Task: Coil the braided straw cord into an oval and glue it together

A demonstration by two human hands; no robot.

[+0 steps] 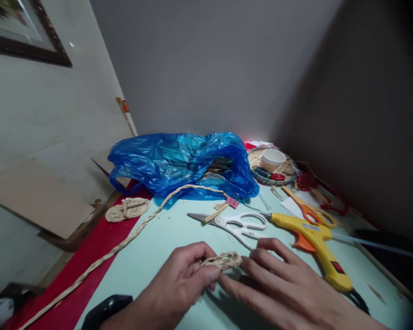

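My left hand (186,277) pinches a small folded piece of braided straw cord (227,260) between thumb and fingers. The fingers of my right hand (275,279) press on the right end of the same piece; its thumb is hidden. Just beyond my hands lie white-handled scissors (241,225), partly open, with a loose straw strip across the blade. A long braided straw cord (134,234) curves over the table, its far end held by a pink binder clip (232,202). A finished-looking braided straw loop shape (128,209) rests at the left.
A yellow glue gun (316,243) lies at right, with orange-handled scissors (309,208) behind it. A blue plastic bag (182,160) stands at the back. Beside it a woven basket (292,170) holds a white cup (273,158). Near my left wrist is a black rounded object (106,311).
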